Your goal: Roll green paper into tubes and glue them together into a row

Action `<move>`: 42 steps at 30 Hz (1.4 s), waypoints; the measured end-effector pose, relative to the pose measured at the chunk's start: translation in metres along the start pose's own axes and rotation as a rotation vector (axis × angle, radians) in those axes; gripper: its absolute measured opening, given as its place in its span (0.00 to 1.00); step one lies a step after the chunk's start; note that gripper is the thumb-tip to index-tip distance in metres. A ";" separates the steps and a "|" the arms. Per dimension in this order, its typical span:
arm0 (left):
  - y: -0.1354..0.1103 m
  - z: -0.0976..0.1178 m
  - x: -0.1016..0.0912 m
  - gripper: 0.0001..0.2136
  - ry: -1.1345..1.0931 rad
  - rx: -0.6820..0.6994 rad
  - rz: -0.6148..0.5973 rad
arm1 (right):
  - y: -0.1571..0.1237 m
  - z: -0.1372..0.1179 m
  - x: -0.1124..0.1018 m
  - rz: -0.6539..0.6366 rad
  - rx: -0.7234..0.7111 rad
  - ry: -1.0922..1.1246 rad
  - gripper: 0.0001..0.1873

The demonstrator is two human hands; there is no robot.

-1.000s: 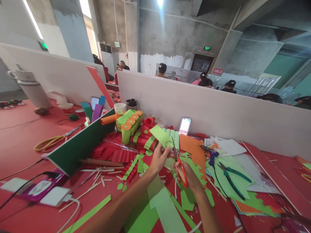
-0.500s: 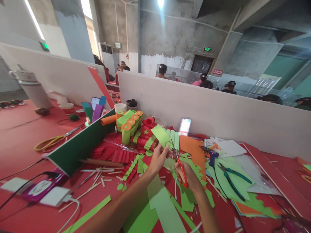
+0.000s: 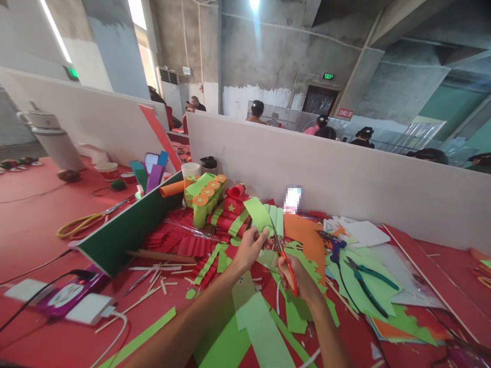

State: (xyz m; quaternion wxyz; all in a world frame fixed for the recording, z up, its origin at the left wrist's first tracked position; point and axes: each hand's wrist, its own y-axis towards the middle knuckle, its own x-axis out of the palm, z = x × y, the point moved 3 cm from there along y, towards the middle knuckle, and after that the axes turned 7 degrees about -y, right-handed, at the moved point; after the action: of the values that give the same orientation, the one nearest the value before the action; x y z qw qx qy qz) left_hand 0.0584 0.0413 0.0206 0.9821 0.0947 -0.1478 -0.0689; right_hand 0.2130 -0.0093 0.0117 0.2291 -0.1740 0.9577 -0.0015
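Note:
A strip of light-green craft paper (image 3: pixel 256 212) is pinched in my left hand (image 3: pixel 250 248), held up above the cluttered table. A circle outline shows at its lower end. My right hand (image 3: pixel 293 273) grips orange-handled scissors (image 3: pixel 290 276), their blades pointing up and away along the right edge of the strip by the circle. Behind the strip lie red paper rolls (image 3: pixel 226 220) with green bands and a star. Left of those sits a cluster of green paper cylinders (image 3: pixel 203 194) topped with orange star discs. Pale-green paper pieces (image 3: pixel 264 327) lie beneath my wrists.
Teal-handled pliers (image 3: pixel 370 286) and a blue glue gun (image 3: pixel 334 248) with its cord lie at right. A green board (image 3: pixel 126 225) stands on edge at left, near a purple power strip (image 3: pixel 72 291). A phone (image 3: pixel 293 199) leans against the white partition (image 3: pixel 345 176).
The paper strip has turned slightly and shifted a little right. The scissor blades look closer together at the strip's edge. Both hands stay in nearly the same place.

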 end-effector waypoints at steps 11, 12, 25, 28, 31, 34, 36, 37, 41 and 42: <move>0.002 0.004 -0.002 0.18 0.013 -0.015 -0.042 | 0.002 0.003 -0.004 -0.032 0.018 0.059 0.27; 0.003 0.003 -0.002 0.18 0.006 -0.018 -0.045 | 0.003 0.004 -0.004 -0.031 0.026 0.059 0.27; 0.004 -0.001 -0.007 0.19 0.048 -0.078 -0.153 | -0.005 -0.001 -0.012 -0.102 0.020 -0.016 0.27; 0.004 -0.004 -0.010 0.19 0.056 -0.085 -0.172 | -0.005 0.001 -0.014 -0.093 0.022 -0.014 0.24; 0.005 -0.007 -0.012 0.18 0.045 -0.091 -0.164 | -0.004 0.004 -0.015 -0.084 0.029 0.011 0.22; 0.006 -0.009 -0.013 0.17 0.039 -0.099 -0.165 | -0.003 0.007 -0.017 -0.072 0.059 0.013 0.21; 0.006 -0.009 -0.013 0.17 0.054 -0.105 -0.164 | -0.003 0.009 -0.018 -0.064 0.069 0.027 0.20; 0.006 -0.009 -0.013 0.16 0.065 -0.107 -0.163 | -0.002 0.010 -0.019 -0.066 0.068 0.038 0.20; 0.007 -0.007 -0.013 0.15 0.084 -0.083 -0.156 | 0.000 0.013 -0.020 -0.094 0.072 0.041 0.20; 0.007 -0.006 -0.012 0.15 0.076 -0.074 -0.152 | 0.000 0.014 -0.020 -0.096 0.078 0.032 0.21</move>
State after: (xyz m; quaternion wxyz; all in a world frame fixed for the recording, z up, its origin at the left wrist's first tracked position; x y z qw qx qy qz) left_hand 0.0492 0.0508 0.0132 0.9817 0.0717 -0.1002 -0.1452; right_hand 0.2356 -0.0013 0.0080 0.2201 -0.2106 0.9510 -0.0525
